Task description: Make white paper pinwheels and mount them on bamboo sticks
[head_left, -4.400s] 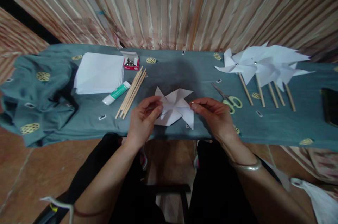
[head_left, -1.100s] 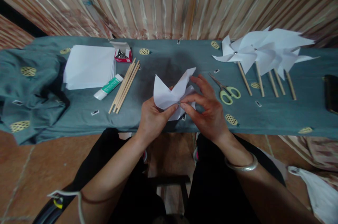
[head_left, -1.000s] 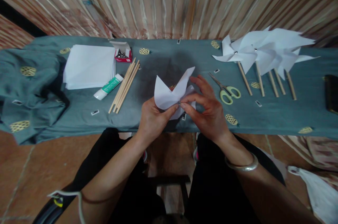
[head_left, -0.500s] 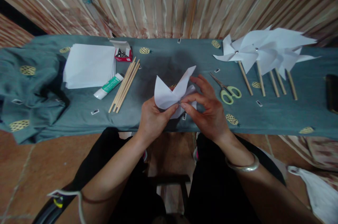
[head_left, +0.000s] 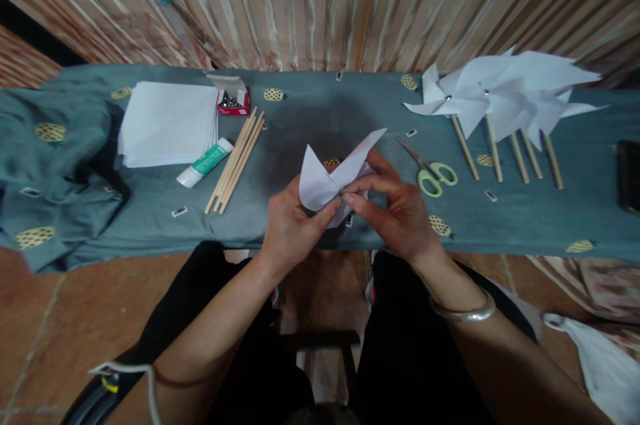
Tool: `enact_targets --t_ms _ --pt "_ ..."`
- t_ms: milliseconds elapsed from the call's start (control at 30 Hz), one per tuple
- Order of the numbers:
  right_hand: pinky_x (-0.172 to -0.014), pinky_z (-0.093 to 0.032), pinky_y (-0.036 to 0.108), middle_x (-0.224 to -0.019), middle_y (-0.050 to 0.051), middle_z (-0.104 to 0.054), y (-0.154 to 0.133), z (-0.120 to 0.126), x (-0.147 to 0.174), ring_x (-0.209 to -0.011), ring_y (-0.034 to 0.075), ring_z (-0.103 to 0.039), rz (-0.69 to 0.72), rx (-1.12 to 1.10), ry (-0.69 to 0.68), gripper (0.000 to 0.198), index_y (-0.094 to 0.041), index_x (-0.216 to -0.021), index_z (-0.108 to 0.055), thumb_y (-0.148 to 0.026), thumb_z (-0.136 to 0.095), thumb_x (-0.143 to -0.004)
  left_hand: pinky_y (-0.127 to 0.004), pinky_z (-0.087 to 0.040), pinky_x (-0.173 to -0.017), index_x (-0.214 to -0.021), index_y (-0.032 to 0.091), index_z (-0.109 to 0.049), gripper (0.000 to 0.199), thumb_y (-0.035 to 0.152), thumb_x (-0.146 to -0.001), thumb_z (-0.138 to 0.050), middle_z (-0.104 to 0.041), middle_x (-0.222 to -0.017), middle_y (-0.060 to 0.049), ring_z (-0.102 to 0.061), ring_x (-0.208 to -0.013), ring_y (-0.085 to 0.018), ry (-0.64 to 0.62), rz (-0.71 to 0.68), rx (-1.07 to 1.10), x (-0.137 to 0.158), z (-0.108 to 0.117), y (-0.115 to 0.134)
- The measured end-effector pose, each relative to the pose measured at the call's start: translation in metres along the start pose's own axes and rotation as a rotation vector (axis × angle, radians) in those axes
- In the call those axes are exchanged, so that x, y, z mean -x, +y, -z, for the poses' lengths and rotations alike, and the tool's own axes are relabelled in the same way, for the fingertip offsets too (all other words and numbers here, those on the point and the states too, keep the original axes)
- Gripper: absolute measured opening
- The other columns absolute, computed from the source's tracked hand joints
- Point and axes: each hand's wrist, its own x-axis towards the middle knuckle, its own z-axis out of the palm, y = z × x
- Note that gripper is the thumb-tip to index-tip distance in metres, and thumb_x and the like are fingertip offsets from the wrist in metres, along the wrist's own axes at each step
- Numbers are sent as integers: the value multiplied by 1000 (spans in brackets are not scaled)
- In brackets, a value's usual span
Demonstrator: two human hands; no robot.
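A white paper pinwheel [head_left: 320,181], its blades curled up, is held between both hands above the near part of the table. My left hand [head_left: 295,225] grips it from the left, the thumb lying near its centre. With thumb and forefinger, my right hand [head_left: 395,208] pinches at the middle of the paper; whether a small pin is between those fingertips I cannot make out. Green-handled scissors [head_left: 433,175] lie just right of my right hand. Left of my left hand rest several wooden sticks [head_left: 235,161].
A stack of white paper [head_left: 167,125], a green-and-white tube [head_left: 205,163] and a red box of metal pins [head_left: 233,101] lie at the left. Several pinwheels on sticks [head_left: 500,95] overlap at the right. A dark object [head_left: 629,177] sits at the right edge.
The paper has tilted and shifted slightly to the right, its upper blade leaning further right. My right hand's fingers have drawn in closer around the centre.
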Motion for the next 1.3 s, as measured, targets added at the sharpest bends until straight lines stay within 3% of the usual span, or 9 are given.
enact_targets --t_ms 233,433,600,767,900,1100,1300 --pt "-116 -30 56 -124 2 -68 1 -5 2 -133 27 -51 -117 -48 59 5 -27 -79 -75 -29 -74 -75 -33 -55 -87 -106 20 -75 33 30 -75 -76 -76 -101 -7 -71 -92 -24 7 -3 -84 1 2 -2" --pt "-109 -43 52 -134 8 -60 -4 -9 5 -130 27 -54 -116 5 148 12 -23 -83 -69 -28 -76 -74 -32 -55 -86 -109 21 -74 34 33 -78 -74 -75 -102 -8 -71 -92 -23 4 -13 -114 0 1 -3" --pt "-109 -43 51 -142 8 -52 1 -11 7 -133 27 -51 -58 77 174 37 -26 -109 -62 -31 -77 -75 -31 -55 -83 -104 18 -74 31 34 -78 -74 -75 -99 -8 -71 -89 -22 19 -23 -134 0 1 -4" --pt "-110 -43 51 -143 10 -51 6 -14 7 -132 27 -52 -46 12 180 59 -27 -130 -51 -32 -75 -76 -31 -55 -84 -107 18 -74 32 33 -79 -73 -76 -98 -8 -70 -90 -22 12 -27 -139 0 1 -3" --pt "-105 -49 50 -132 13 -60 5 -15 5 -122 28 -60 -63 -79 183 75 -22 -138 -43 -32 -78 -73 -31 -56 -83 -105 17 -74 31 33 -78 -75 -76 -99 -8 -71 -88 -22 15 -7 -102 1 1 -3" --pt "-80 -61 40 -103 5 -75 -3 -9 1 -91 24 -73 -172 -187 133 79 -25 -138 -43 -28 -80 -68 -32 -57 -87 -109 17 -73 36 27 -75 -76 -77 -104 -7 -73 -94 -23 16 26 26 0 0 1" --pt "-78 -61 37 -95 4 -77 -11 -6 1 -88 23 -73 -328 -277 98 88 -18 -142 -41 -26 -82 -64 -29 -60 -75 -96 15 -77 25 26 -73 -77 -79 -93 -5 -74 -83 -22 34 69 79 0 -1 4"
